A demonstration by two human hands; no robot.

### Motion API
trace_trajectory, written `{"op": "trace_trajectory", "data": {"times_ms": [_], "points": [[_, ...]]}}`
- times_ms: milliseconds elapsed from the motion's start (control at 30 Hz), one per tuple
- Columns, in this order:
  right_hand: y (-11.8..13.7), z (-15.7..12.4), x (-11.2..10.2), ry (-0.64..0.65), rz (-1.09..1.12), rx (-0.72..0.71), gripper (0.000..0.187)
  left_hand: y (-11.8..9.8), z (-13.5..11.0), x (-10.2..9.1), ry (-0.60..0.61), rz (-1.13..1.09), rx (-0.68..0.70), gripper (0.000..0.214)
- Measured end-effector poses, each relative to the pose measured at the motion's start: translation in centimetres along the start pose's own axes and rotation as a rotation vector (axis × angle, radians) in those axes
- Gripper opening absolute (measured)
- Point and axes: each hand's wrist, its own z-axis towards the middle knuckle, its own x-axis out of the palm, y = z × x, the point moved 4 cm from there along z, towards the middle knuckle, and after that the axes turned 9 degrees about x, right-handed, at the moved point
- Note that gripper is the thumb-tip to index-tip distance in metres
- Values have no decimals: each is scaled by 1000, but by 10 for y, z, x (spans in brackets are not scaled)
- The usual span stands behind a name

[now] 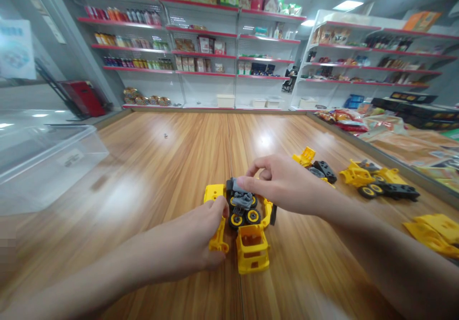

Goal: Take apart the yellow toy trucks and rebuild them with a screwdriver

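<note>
A yellow toy construction truck (247,224) with black wheels lies partly taken apart on the wooden floor (161,167) in front of me. My left hand (201,238) is closed around the truck's yellow left side piece and holds it down. My right hand (283,183) reaches from the right and pinches a small grey part (239,187) on top of the truck, thumb and forefinger pressed on it. A yellow cab piece (253,250) sits at the near end of the truck.
More toy pieces lie to the right: a yellow and black part (315,164), another yellow vehicle (376,181) and loose yellow panels (435,231). A clear plastic bin (43,162) stands at the left. Shop shelves (215,47) with goods line the back wall.
</note>
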Motion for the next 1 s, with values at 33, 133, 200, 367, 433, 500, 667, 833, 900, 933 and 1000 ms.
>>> {"op": "trace_trajectory", "data": {"times_ms": [33,133,200,367,433,500,667,833,900,933,1000], "points": [[0,1,0,-18,-13,-2,38,3,-3,1,21,29,-24,71],[1,2,-3,-86,-48,-11,36,16,-13,2,64,155,-142,87],[1,3,-5,-109,-61,-13,34,19,-19,2,65,204,-141,84],[1,1,-5,-134,-76,-16,32,20,-21,3,18,279,-19,46],[2,0,-5,-142,-81,-20,32,19,-21,2,-15,314,30,38],[2,0,-5,-150,-87,-23,33,14,-20,1,-32,351,34,39],[1,0,-5,-159,-96,-32,32,-3,-15,-1,-10,373,-77,35],[1,0,-5,-166,-102,-32,32,-8,-12,-8,-27,408,-23,39],[2,0,-4,-172,-107,-34,33,-9,-16,-8,-66,438,-16,46],[3,0,-5,-176,-112,-35,33,-11,-19,-5,-90,464,-17,48],[6,-2,-5,-185,-129,-41,33,-18,-31,9,-135,517,-30,45]]}}
